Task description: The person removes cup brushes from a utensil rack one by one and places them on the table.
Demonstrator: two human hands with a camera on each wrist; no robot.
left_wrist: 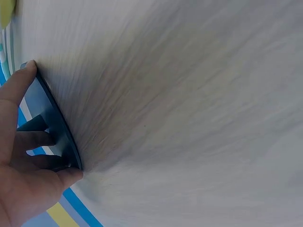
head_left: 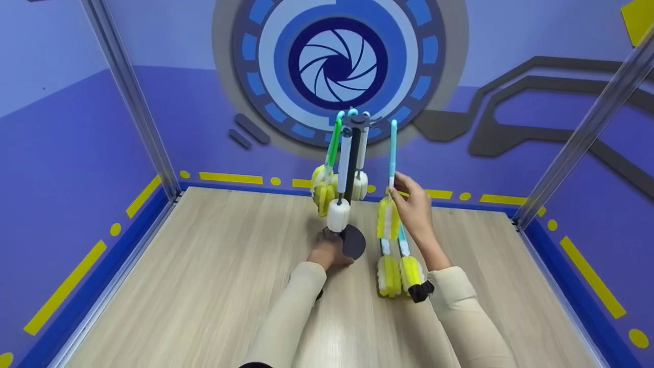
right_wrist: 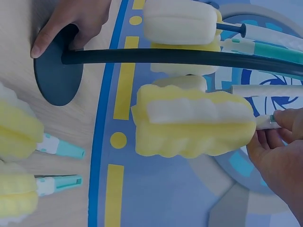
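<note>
A black stand with a round base (head_left: 355, 243) and a tall pole (right_wrist: 156, 56) holds several hanging sponge bottle brushes, some with a white head (head_left: 338, 214), one with a yellow head (head_left: 324, 197). My left hand (head_left: 328, 251) grips the base low down, its fingertips at the rim in the left wrist view. To the right of the stand, my right hand (head_left: 415, 207) pinches the lower handle of a bottle brush with a yellow and white sponge head (right_wrist: 194, 124). This brush is upright, its light blue hooked handle (head_left: 393, 148) level with the stand's top.
Two more yellow and white bottle brushes, a left one (head_left: 389, 276) and a right one (head_left: 411, 271), lie on the wood-grain table (head_left: 225, 286) by the right forearm. A blue patterned wall (head_left: 184, 117) stands behind the table, with metal posts at its corners.
</note>
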